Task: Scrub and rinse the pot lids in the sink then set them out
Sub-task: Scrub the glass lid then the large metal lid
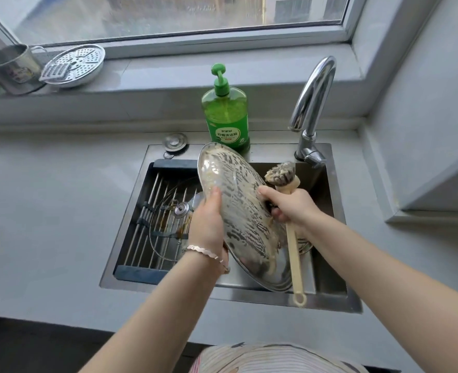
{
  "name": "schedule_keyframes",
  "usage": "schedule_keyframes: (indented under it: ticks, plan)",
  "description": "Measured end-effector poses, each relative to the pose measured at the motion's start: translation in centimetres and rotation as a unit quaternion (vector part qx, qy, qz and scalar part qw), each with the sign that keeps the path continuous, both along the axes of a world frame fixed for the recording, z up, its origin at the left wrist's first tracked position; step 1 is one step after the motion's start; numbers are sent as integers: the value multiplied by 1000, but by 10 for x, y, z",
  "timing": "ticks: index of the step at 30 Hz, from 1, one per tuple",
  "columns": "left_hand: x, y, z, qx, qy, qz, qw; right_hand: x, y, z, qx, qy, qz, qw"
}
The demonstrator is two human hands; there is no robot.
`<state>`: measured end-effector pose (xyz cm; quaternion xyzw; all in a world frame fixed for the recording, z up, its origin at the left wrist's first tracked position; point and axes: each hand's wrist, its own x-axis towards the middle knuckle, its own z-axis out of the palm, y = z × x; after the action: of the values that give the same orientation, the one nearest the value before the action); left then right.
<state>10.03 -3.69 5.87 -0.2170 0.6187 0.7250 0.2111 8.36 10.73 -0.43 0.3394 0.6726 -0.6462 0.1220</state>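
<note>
Setting: steel sink [222, 290] sunk into a grey tabletop [47, 211], seen from above, below a window.
Main lid: round soapy lid [235, 184] held up on edge over the middle of the sink, tilted, its near face streaked all over with foam; lower rim close to the sink's front edge.
Left hand: left hand [209, 224] gripping the soapy lid at its left rim, thumb laid on the foamy face, other fingers hidden behind; thin bracelet [206, 251] at the wrist.
Right hand: right hand [289, 208] curled round the handle of a long pale brush [293, 251], just below its head; thumb tip touching the soapy lid. Bristle head pointing up past the lid's right edge, looped handle end hanging over the sink's front rim.
Second lid: glass lid [166, 232] lying flat, knob up, on a rack [152, 189] of metal bars across the sink's left half; brown smears on the glass; partly hidden behind the left hand.
Back rim: green soap bottle [226, 117] with pump, just behind the soapy lid; round metal stopper [175, 142] to its left; curved chrome faucet [314, 103] at the back right corner.
Windowsill: metal cup [12, 68] at far left; perforated steamer plate [82, 63] leaning beside it, a small grater [57, 71] propped against the plate.
</note>
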Motion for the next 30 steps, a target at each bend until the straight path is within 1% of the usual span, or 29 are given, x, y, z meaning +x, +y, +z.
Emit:
schedule_keyframes:
  ticks: [2,3,4,6,8,10,11,12,13,14,15,16,17,18,19,20,21,22,24,25,26,28,29,30]
  plan:
    - [-2,-3,-5,82,-62,63,993,2,2,6,56,18,56,997]
    - [-5,-8,-7,125,-87,90,984,6,3,7,110,41,88,989]
    - [-7,-12,-9,158,-103,110,976,13,7,9,184,66,124,973]
    - [-10,-17,-14,202,-117,124,964,30,10,15,315,87,202,923]
    - [-10,-17,-18,222,-116,113,962,48,1,20,385,122,266,875]
    - [-8,-16,-22,206,-127,105,965,63,-15,19,449,213,298,815]
    - [-7,-17,-23,186,-134,105,968,68,-20,18,464,243,311,793]
    - [-6,-18,-23,163,-135,108,971,70,-20,16,454,243,313,798]
    - [-5,-19,-22,147,-132,115,973,68,-12,12,425,200,305,828]
    - [-4,-21,-21,140,-124,123,975,63,3,4,393,124,289,864]
    - [-3,-21,-18,139,-116,130,975,58,17,-1,370,53,259,891]
    - [-2,-20,-15,140,-109,129,976,54,28,-7,360,10,224,906]
    - [0,-19,-12,136,-105,125,977,52,32,-10,361,-3,203,910]
    - [-1,-17,-11,124,-102,123,979,53,27,-9,369,16,200,907]
    - [-1,-16,-10,109,-102,123,981,56,20,-6,379,54,210,899]
    - [-3,-15,-9,96,-98,124,983,60,13,-4,378,89,218,895]
    - [-4,-15,-8,90,-92,127,984,63,10,-4,369,106,219,897]
    - [-5,-15,-6,91,-85,129,984,62,14,-5,361,99,212,903]
    - [-5,-16,-3,98,-70,127,985,54,29,-13,349,46,188,917]
    - [-3,-15,-2,94,-64,117,987,52,34,-17,353,30,180,917]
    - [-2,-14,-2,83,-58,106,989,52,33,-19,361,35,178,915]
    - [-1,-12,-1,68,-55,109,990,55,22,-14,392,89,201,893]
    - [-2,-13,0,73,-62,116,989,57,18,-11,405,108,214,882]
    - [-3,-14,1,79,-69,120,987,58,19,-11,416,108,215,877]
